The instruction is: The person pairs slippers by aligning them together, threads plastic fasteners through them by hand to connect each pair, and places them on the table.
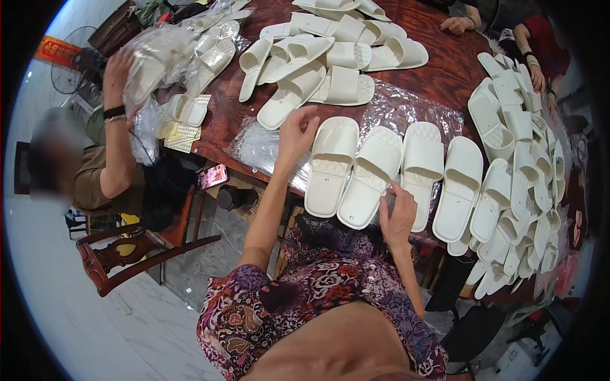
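My left hand [297, 134] hovers with fingers apart over clear plastic sheeting [406, 109] on a dark wooden table [445, 71], just left of a row of white slide sandals. Nearest to it is a white sandal [331, 165]. My right hand [398, 214] rests at the table's near edge, fingertips touching the heel of the second white sandal [370, 176]. Two more sandals [422, 166] lie side by side to the right. Neither hand grips anything.
A loose pile of white sandals [324, 57] lies farther back, and an overlapping stack [521, 184] curves along the right edge. A person at left [117, 76] handles bagged sandals [171, 54]. Other hands [459, 24] rest at the far side. A wooden chair [127, 251] stands at left.
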`<state>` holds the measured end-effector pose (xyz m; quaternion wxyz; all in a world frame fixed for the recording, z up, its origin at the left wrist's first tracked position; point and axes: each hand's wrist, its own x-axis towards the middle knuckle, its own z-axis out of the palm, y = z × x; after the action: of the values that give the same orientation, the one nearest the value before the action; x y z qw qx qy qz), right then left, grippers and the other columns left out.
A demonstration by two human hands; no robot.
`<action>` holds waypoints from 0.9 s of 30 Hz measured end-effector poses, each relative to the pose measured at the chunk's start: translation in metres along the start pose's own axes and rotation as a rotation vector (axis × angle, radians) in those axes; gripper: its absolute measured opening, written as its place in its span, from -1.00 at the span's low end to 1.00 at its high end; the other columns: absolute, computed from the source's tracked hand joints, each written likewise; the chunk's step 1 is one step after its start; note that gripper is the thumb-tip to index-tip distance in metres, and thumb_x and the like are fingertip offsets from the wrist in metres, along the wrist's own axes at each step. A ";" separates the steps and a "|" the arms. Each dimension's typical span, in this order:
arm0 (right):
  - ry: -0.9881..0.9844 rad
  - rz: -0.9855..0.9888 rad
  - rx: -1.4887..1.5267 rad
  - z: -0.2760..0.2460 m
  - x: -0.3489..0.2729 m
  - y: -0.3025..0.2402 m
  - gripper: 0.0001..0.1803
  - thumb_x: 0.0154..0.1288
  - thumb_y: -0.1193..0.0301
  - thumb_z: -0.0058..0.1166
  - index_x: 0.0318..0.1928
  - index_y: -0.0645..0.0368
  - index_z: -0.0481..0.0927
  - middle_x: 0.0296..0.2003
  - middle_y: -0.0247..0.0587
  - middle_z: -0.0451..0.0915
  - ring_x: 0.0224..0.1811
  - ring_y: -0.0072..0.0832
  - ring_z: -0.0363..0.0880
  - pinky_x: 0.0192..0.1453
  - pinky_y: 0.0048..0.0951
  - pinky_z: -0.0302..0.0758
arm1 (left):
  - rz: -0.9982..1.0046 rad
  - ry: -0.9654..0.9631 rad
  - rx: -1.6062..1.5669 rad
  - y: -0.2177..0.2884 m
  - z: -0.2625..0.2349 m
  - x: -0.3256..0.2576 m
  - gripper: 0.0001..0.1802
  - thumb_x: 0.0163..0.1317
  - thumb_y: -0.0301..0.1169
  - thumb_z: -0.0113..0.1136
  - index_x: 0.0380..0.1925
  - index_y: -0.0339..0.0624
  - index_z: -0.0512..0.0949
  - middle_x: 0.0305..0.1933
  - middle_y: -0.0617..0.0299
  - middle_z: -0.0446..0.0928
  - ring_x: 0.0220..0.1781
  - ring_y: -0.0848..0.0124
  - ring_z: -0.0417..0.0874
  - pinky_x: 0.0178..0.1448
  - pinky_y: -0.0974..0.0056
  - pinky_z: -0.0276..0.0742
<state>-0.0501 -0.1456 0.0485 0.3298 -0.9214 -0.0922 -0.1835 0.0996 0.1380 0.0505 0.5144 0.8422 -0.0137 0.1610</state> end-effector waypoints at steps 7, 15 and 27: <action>0.016 0.007 -0.008 -0.001 0.001 -0.001 -0.52 0.23 0.51 0.22 0.19 0.22 0.52 -0.19 -0.11 0.60 -0.12 -0.15 0.55 0.00 -0.18 0.41 | 0.092 0.001 0.152 -0.007 0.046 0.056 -0.49 0.27 -0.37 0.34 0.18 -0.39 0.52 -0.01 0.01 0.69 -0.09 0.33 0.73 0.05 0.27 0.64; 0.008 -0.006 -0.005 -0.002 -0.001 -0.001 -0.49 0.24 0.49 0.21 0.21 0.23 0.49 -0.17 -0.07 0.58 -0.10 -0.12 0.53 0.01 -0.16 0.40 | -0.193 -0.075 -0.226 -0.010 0.072 0.101 -0.40 0.27 -0.35 0.34 0.25 -0.40 0.42 -0.16 0.15 0.66 -0.30 0.54 0.69 -0.32 0.39 0.62; -0.001 -0.004 0.011 -0.003 -0.001 -0.003 -0.48 0.23 0.49 0.22 0.22 0.22 0.49 -0.17 -0.08 0.57 -0.11 -0.14 0.52 0.00 -0.16 0.39 | 0.138 0.052 0.383 0.003 0.089 0.124 -0.22 0.07 -0.27 0.44 0.25 -0.45 0.40 0.08 -0.26 0.51 0.11 -0.21 0.55 0.25 -0.08 0.48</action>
<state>-0.0527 -0.1448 0.0518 0.3342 -0.9196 -0.0954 -0.1832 0.2395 0.0763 0.0512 0.3330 0.9172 -0.0270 0.2173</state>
